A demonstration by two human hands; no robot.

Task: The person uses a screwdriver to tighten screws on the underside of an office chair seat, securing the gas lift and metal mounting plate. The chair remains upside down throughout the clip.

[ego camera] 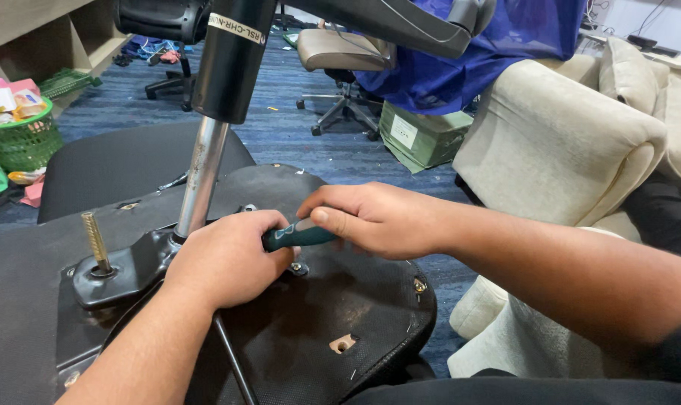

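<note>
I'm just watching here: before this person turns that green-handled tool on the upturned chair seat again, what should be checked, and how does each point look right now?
1. Both hands on the tool: ok. The left hand and the right hand both grip the green handle.
2. Tool tip seated on a fastener: cannot tell, the left hand hides it.
3. Seat underside lying steady: ok, it rests flat.
4. Metal plate against the seat: ok, it looks flush.
5. Gas cylinder away from the hands: ok, it stands just beside the left hand.
6. Brass bolt out of the way: ok, upright and apart.
</note>
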